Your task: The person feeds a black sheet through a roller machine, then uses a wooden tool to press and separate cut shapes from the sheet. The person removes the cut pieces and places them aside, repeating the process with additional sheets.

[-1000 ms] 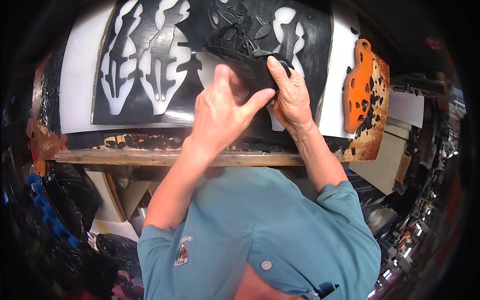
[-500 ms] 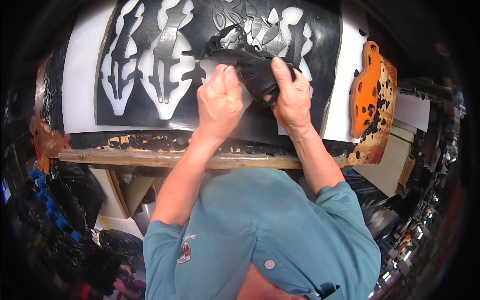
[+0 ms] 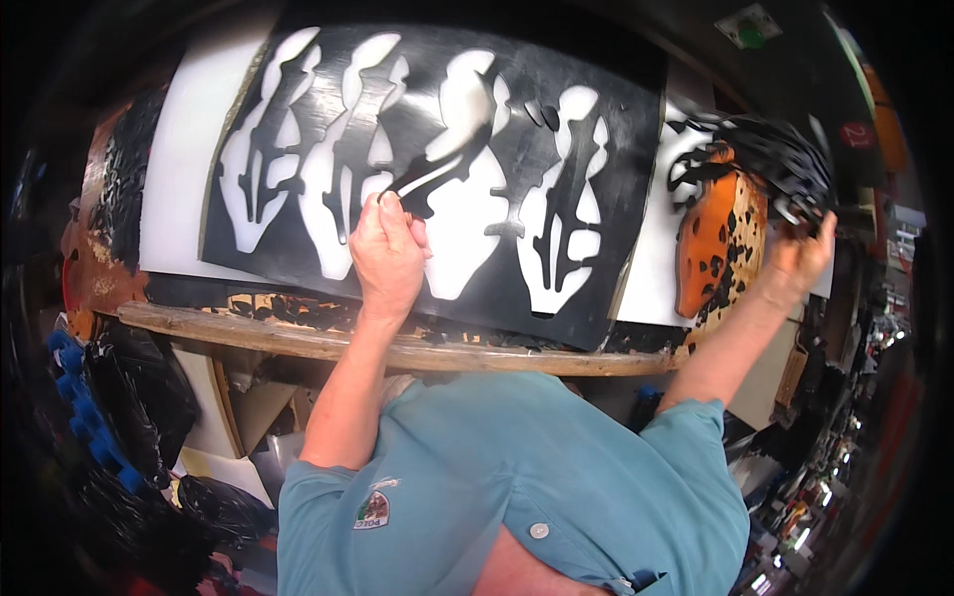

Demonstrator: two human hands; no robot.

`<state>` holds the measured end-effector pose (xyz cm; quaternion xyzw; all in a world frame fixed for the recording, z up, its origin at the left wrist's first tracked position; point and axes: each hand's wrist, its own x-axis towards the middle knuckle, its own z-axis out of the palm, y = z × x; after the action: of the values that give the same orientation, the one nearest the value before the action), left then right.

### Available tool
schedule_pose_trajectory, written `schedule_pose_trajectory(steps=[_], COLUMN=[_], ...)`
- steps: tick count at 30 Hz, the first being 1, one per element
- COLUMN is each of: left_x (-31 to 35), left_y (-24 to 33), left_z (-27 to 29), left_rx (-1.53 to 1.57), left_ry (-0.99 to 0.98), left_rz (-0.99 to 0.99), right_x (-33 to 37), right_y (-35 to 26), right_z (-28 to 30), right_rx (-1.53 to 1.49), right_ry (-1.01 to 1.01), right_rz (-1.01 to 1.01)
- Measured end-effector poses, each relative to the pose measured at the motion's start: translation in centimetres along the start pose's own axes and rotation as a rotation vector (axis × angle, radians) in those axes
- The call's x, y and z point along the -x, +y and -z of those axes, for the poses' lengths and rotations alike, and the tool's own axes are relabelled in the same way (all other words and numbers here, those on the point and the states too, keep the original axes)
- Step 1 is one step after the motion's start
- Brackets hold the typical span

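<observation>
My left hand (image 3: 390,256) is closed in a pinch over the middle of a black sheet (image 3: 628,149). From its fingertips sticks out a narrow black cut-out piece (image 3: 467,149), smeared by motion. Several long, wavy-edged openings run through the sheet, and white shows through them. Far to the right, my right hand (image 3: 803,256) grips a bunch of black cut pieces (image 3: 780,159), blurred and splayed over the top of an orange shaped block (image 3: 708,243) with holes in it. Small loose black pieces (image 3: 542,114) lie on the sheet's far part.
Under the sheet lies a white board (image 3: 184,169), showing at both sides. Black scraps (image 3: 730,260) are scattered on the brown board beside the orange block. A wooden strip (image 3: 497,356) edges the table's front. Black plastic bags (image 3: 154,387) and a blue toothed object (image 3: 94,417) sit lower left.
My right hand has swung far right with the bunch of black pieces, off the sheet. My left hand has moved slightly left and down. The sheet appears shifted and its openings are more exposed.
</observation>
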<state>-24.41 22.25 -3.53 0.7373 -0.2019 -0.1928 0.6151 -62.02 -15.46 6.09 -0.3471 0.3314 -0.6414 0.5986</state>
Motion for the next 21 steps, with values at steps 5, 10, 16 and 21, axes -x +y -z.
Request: schedule_pose_trajectory(steps=[5,10,16,21], left_x=[-0.1,3.4,4.1,6.7], left_y=[2.1,6.6,8.1,5.3], left_z=[0.9,1.5,1.8,5.0], left_rx=[0.168,0.12,0.552,0.644], left_ry=[-0.203,-0.29,-0.35,-0.218], left_rz=[0.166,0.198,0.456,0.639], right_x=[-0.7,10.1,25.9,30.5], right_y=[-2.8,4.3,13.2,14.6], right_z=[-1.7,-9.8,-19.8,-18.9], right_rx=[0.474,1.508,0.755,0.754], right_ry=[-0.101,-0.108,-1.379,-1.536], right_rz=[0.429,1.105,0.837,0.686])
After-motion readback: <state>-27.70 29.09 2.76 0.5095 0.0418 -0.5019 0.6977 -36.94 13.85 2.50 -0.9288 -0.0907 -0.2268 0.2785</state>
